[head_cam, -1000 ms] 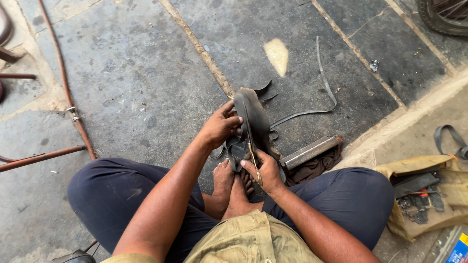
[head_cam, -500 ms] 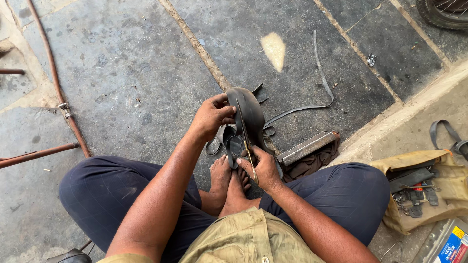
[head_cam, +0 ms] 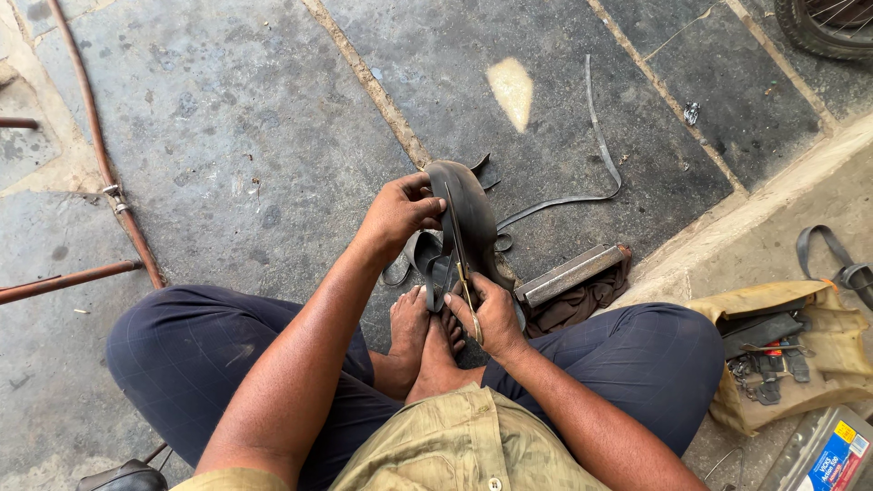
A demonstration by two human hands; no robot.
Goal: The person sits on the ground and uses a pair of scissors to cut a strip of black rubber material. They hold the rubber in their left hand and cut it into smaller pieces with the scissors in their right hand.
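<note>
Head view, seated person, legs crossed on a grey stone floor (head_cam: 227,136).

Item 1: black rubber inner tube (head_cam: 468,214), bent into an upright arch just above the person's bare feet (head_cam: 427,332). All positions below are given from this tube.

Item 2: left hand (head_cam: 400,214), on the tube's left flank near the top of the arch, fingers curled tight over the rubber, holding it.

Item 3: right hand (head_cam: 496,314), at the tube's lower end, closed around the handles of scissors (head_cam: 459,264). The blades run up along the face of the tube; whether they are parted or together cannot be told.

Item 4: thin black rubber strip (head_cam: 596,155), trailing from the tube's right side and curving away up the floor.

Item 5: flat metal bar (head_cam: 573,273), lying on a dark cloth (head_cam: 582,305), just right of the tube's lower end.

Item 6: tan tool bag (head_cam: 782,345), well to the right of the tube, on a raised stone ledge, with dark tools inside.

Item 7: rusty pipe (head_cam: 100,155), well to the left of the tube, running down the floor.

Item 8: pale patch (head_cam: 512,89) on the floor, above the tube.
</note>
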